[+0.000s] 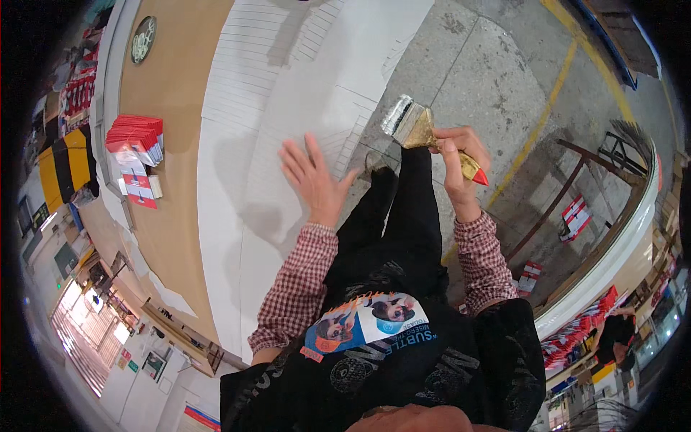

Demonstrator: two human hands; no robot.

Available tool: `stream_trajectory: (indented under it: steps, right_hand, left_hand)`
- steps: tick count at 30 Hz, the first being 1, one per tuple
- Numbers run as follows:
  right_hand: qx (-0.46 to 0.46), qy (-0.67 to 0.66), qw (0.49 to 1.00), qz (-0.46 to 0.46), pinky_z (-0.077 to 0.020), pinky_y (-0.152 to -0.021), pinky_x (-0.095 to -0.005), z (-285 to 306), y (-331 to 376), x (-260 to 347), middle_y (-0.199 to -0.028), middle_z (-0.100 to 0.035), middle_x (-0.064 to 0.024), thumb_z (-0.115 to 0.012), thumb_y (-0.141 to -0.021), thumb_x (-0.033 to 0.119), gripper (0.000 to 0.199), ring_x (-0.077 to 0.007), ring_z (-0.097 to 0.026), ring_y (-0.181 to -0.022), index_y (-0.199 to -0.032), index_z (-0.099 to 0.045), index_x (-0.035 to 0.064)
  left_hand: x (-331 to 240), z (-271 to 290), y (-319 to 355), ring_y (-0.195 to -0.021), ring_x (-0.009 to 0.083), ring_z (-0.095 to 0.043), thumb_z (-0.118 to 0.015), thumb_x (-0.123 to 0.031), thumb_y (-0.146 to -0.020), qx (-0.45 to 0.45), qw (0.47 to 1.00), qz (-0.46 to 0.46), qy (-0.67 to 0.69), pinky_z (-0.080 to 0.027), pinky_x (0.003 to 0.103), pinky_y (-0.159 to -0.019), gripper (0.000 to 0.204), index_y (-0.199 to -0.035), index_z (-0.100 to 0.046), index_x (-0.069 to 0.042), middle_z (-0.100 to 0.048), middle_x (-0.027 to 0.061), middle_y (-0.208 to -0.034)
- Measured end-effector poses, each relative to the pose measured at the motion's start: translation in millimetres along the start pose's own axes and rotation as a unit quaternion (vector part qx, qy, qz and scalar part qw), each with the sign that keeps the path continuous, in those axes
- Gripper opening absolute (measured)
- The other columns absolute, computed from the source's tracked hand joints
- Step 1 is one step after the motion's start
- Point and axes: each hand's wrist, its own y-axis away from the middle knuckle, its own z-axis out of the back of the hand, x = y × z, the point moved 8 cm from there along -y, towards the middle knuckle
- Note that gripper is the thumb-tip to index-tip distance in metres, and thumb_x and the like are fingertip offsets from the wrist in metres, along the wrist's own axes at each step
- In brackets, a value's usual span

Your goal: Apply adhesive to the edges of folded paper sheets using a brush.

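My right hand (455,162) is clenched round the handle of a wide brush (425,133), whose red tip pokes out to the right below my fist while the pale bristles point up and left, held off the work and just beside the right edge of the white sheets (288,108). My left hand (314,180) lies flat and released, fingers spread, palm pressing down on those sheets near their right edge. The sheets lie fanned in overlapping steps along a long brown table (169,93) that runs from near to far on my left. I judge the step in hand to be brushing across the stepped edges, so I would keep the left palm firm to stop the fan from sliding, and bring the bristles down flat and light, stroking away from the pressing hand along the exposed strips. Too much pressure, I think, would drag a sheet out of line. A stack of red booklets (135,140) sits at the far left of the table, well apart from both hands. To my right the concrete floor (489,79) shows a yellow line, with more red packs lying near a metal frame.
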Motion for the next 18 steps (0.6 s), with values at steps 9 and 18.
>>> stream_trajectory:
  steps: [9,18]
  right_hand:
    - [0.018,0.030,0.995,0.089,-0.0503,-0.061,-0.0270,-9,-12,0,-0.086,-0.064,-0.0160,-0.053,-0.088,0.005,0.017,-0.0163,-0.061,-0.065,-0.074,-0.058,-0.0035]
    - [0.023,0.009,0.998,0.053,-0.0463,-0.061,-0.0286,-24,4,-5,-0.082,-0.065,-0.0132,-0.058,-0.083,0.002,0.012,-0.0178,-0.059,-0.069,-0.071,-0.057,-0.0016]
  left_hand:
    - [34,27,0,-0.126,0.0511,-0.033,-0.068,-0.039,-0.076,0.090,0.989,-0.082,0.083,-0.038,0.048,-0.099,0.082,-0.142,-0.032,-0.006,-0.032,0.0314,-0.141]
    - [38,36,-9,-0.119,0.0501,-0.044,-0.066,-0.036,-0.077,0.093,0.979,-0.121,0.132,-0.044,0.044,-0.093,0.072,-0.138,-0.041,-0.005,-0.041,0.0301,-0.135]
